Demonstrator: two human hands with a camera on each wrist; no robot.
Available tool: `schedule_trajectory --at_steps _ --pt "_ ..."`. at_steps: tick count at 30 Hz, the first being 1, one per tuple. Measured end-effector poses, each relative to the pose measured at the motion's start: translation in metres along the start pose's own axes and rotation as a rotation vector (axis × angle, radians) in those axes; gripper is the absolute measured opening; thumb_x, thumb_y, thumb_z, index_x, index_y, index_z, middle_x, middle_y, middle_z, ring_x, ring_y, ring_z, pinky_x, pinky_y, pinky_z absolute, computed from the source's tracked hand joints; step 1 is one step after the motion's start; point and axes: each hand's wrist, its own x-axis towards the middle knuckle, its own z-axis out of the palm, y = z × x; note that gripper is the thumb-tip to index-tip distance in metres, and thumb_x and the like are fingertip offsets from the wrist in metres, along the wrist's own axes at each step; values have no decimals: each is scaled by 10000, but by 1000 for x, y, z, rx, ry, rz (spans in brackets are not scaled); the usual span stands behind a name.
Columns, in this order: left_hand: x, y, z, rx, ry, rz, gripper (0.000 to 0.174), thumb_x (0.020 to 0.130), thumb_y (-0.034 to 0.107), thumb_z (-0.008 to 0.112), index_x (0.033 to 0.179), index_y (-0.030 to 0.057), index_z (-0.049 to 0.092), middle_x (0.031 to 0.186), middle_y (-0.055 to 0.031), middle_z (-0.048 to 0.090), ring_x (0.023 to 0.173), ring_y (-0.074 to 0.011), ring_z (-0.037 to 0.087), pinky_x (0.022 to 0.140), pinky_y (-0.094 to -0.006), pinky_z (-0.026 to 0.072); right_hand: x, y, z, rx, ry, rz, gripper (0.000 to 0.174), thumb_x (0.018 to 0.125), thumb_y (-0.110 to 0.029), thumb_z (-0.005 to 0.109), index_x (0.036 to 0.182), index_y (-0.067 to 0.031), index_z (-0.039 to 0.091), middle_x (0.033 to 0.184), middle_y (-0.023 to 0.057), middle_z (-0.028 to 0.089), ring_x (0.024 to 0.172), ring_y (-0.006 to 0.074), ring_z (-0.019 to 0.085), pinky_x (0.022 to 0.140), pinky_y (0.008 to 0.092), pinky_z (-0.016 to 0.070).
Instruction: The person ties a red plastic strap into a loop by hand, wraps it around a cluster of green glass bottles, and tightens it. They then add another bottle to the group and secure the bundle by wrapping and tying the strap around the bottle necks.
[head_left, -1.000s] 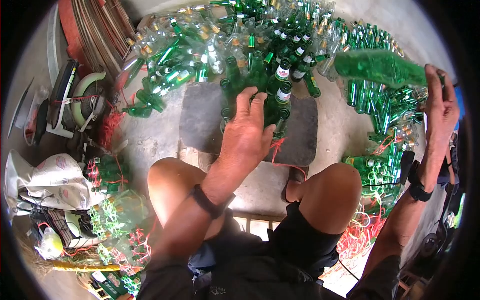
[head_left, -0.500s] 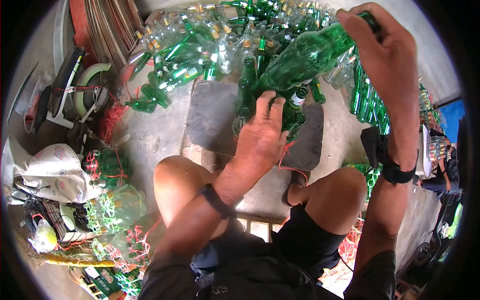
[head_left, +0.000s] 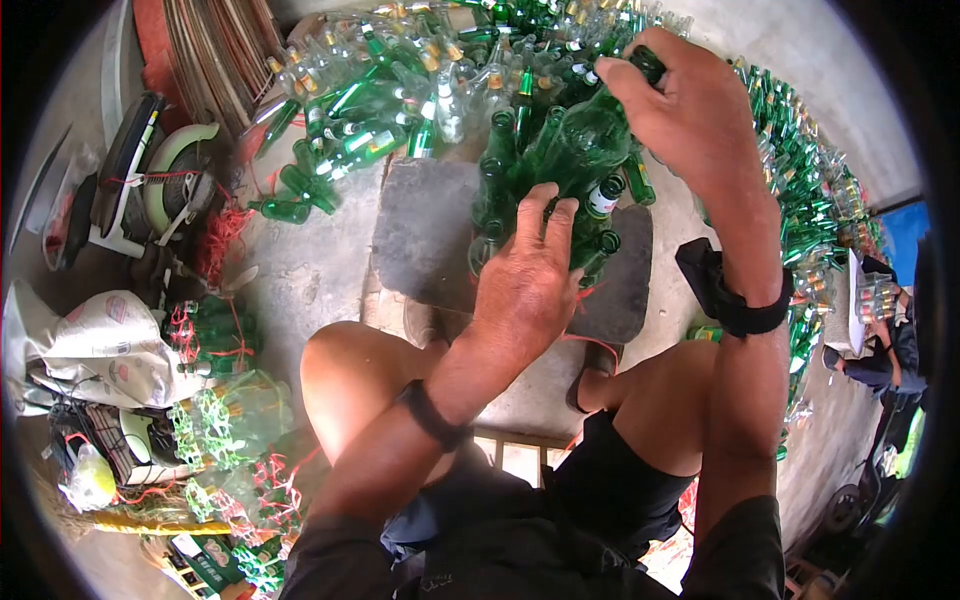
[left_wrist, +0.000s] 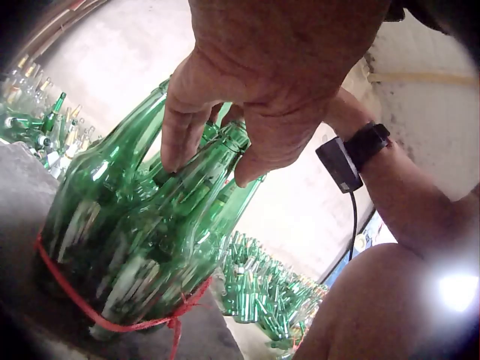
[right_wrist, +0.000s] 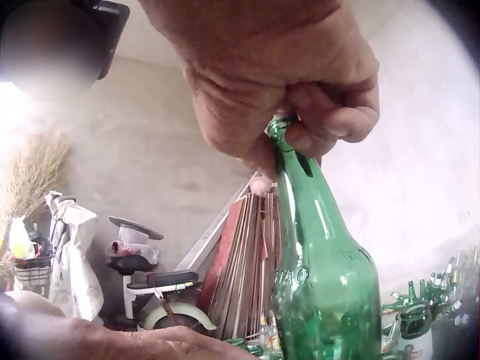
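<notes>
My right hand (head_left: pixel 695 115) grips a green glass bottle (right_wrist: pixel 326 281) by its neck. It holds this bottle tilted over the far right part of a cluster of upright green bottles (left_wrist: pixel 112 217). Around the cluster's lower part runs a red string (left_wrist: pixel 131 327), knotted at one side. My left hand (head_left: pixel 525 290) reaches over the near side of the cluster, thumb and fingers about the neck of one bottle. Under the cluster lies a dark slab (head_left: pixel 420 225), set between the knees. A white-labelled bottle (head_left: pixel 604 197) stands at the cluster's right.
Loose bottles (head_left: pixel 370 130) heap along the far wall, and more bottles (head_left: pixel 815 220) lie at the right. To the left are a wheeled scooter (head_left: pixel 165 190), a white sack (head_left: pixel 120 350) and string-tied bottles (head_left: pixel 225 340). Leaning boards (right_wrist: pixel 244 262) stand against the wall.
My right hand has swung the bottle in from the far right to above the cluster, then lowered it, turning it from nearly level to steeper. My left hand has stayed at the cluster.
</notes>
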Motion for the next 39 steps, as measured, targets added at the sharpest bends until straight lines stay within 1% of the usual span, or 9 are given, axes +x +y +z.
schedule_trajectory --at_steps 2,4,8,12,14,15,24,27,39 --pt "1 2 -1 3 -18 -25 713 789 37 772 1414 50 430 1489 -186 377 1083 -469 633 873 -502 588 -2 8 7 -13 52 -90 322 896 -370 719 904 -50 680 572 115 561 522 228 547 548 383 443" --pt "1 3 0 8 -34 -51 713 788 40 772 1416 55 435 1496 -182 374 1098 -467 628 887 -501 586 -4 -1 8 54 -76 41 366 832 -368 666 875 -5 672 827 262 666 829 486 641 764 543 521" --pt "2 4 -2 -12 -41 -60 700 798 41 762 1420 69 442 1506 -176 374 1112 -466 626 908 -503 580 1 7 19 -10 -6 -77 318 885 -359 709 900 -46 658 696 183 629 639 358 615 600 455 466" --pt "2 7 -3 -29 -50 -90 686 808 38 751 1421 74 445 1503 -173 381 1123 -466 624 917 -501 580 7 -10 6 -9 -145 31 337 891 -374 693 927 -40 672 786 210 672 732 404 661 661 488 509" --pt "2 7 -3 -31 -55 -92 684 810 35 749 1422 73 446 1502 -174 382 1127 -465 623 917 -499 581 11 -11 3 30 -151 -78 348 869 -206 681 674 28 513 533 167 469 460 292 446 496 459 391" --pt "2 7 -4 -33 -58 -94 681 812 31 747 1422 72 446 1501 -176 382 1131 -465 622 916 -496 582 12 -11 4 30 -150 -75 348 869 -206 681 674 28 513 533 167 469 460 292 446 496 459 391" --pt "2 6 -3 -23 -37 -26 706 786 18 760 1411 -7 432 1497 -209 355 1084 -459 643 857 -481 599 11 -4 13 18 -110 -111 322 834 -219 703 682 12 537 568 204 499 509 335 526 549 484 432" --pt "2 6 -2 -51 -40 -71 669 808 1 738 1409 60 450 1480 -181 389 1119 -446 624 915 -487 582 -4 14 54 -125 -278 -42 306 842 -338 649 858 -43 727 862 189 734 860 393 728 790 520 578" --pt "3 6 -4 -53 -66 -55 697 787 1 739 1412 3 431 1500 -207 357 1064 -482 642 846 -509 591 -29 10 86 -118 -461 -87 341 883 -358 710 971 -28 709 843 197 727 850 402 720 763 520 563"
